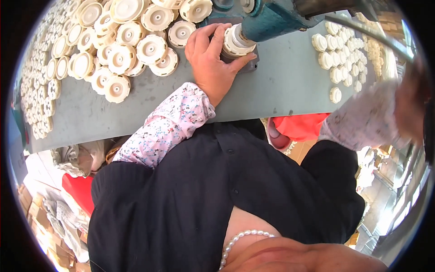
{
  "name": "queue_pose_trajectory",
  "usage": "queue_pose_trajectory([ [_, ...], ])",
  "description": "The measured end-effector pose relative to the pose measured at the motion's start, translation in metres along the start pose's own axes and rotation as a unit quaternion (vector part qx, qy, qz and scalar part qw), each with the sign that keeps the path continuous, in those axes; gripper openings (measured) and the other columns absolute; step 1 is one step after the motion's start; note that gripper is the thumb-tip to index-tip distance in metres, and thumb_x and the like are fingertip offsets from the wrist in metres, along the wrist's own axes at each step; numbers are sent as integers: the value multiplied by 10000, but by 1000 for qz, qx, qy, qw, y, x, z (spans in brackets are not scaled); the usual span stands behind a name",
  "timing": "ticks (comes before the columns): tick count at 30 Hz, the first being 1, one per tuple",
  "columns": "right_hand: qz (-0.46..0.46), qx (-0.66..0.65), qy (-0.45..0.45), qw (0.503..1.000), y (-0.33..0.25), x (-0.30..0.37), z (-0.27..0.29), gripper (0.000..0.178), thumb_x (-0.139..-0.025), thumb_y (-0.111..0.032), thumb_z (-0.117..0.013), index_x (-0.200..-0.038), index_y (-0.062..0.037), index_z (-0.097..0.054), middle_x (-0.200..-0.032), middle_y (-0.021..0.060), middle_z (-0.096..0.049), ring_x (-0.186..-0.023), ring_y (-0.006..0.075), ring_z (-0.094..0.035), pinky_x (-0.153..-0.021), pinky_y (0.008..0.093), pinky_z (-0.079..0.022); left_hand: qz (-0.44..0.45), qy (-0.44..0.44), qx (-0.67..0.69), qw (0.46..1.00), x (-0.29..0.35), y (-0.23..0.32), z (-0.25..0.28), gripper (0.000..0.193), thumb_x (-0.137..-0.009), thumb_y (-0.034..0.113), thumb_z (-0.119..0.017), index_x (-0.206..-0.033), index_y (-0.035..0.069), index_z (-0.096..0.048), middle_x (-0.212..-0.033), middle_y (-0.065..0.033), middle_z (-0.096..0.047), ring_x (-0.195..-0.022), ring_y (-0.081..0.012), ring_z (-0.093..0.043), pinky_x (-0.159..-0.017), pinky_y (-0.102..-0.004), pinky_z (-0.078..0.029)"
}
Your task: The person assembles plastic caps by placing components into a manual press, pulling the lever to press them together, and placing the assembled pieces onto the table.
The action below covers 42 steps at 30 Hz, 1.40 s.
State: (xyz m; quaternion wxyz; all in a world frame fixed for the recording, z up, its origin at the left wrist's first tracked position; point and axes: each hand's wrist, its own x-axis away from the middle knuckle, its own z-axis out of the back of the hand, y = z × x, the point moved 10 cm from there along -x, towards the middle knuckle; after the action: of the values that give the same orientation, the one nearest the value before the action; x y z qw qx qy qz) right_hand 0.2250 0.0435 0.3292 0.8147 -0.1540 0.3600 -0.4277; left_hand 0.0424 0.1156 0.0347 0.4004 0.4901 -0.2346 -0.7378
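one cream round part (232, 41) sat between the thumb and fingers of the left hand (209, 61), teal press (272, 21) just beyond; best bet imo was keeping it centred, fingertips clear. right hand (411, 106), well off rightward, was too blurred to tell its grip.

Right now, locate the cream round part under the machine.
In the head view, the cream round part sits top centre, under the blue-green machine, held by the left hand.
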Motion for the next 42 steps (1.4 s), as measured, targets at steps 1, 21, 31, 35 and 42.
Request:
queue_pose_trajectory([
  [1,11,-16,-23,1000,-7,-4,-9,360,-963,-253,-662,-913,92,-751,-687,188,-733,-574,279,-723,-474,402,-564,5,3,-2,1000,3,-1,0,732,-622,321,-975,-1264,103,-700,-1247,-59,-650,-1207,-331,-550,-1060,-481,-404],
  [21,-142,215,103,961,85,150,-231,323,-758,-61,-845,-613,-47,-556,-931,93,-730,-776,268,-685,-668,382,-535,-62,-79,42,994,-21,-2,2,910,-562,323,-990,-1351,28,-643,-1364,-144,-595,-1294,-371,-505,-1111,-484,-403],
  [31,-89,-95,490,862,18,194,-28,610,-994,-305,-672,-1506,-22,-499,-1424,250,-610,-915,305,-765,-830,460,-582,-111,-152,36,981,-54,12,8,579,-609,274,-946,-1072,-3,-734,-1174,-151,-684,-1238,-392,-566,-1069,-495,-453],
  [35,-436,513,245,698,164,375,25,570,-1024,-435,-617,-1341,39,-612,-1265,316,-660,-1039,439,-699,-957,535,-516,-164,-59,-120,977,-97,6,52,756,-647,328,-963,-1269,18,-666,-1268,-178,-641,-1274,-389,-531,-1099,-523,-391],
  [42,-527,300,362,708,213,430,-28,479,-963,-381,-729,-1207,27,-673,-1079,237,-722,-1012,372,-698,-903,461,-548,-166,22,-59,984,-73,32,75,730,-850,278,-866,-1446,-17,-564,-1307,-184,-626,-1278,-392,-513,-1109,-500,-377],
])
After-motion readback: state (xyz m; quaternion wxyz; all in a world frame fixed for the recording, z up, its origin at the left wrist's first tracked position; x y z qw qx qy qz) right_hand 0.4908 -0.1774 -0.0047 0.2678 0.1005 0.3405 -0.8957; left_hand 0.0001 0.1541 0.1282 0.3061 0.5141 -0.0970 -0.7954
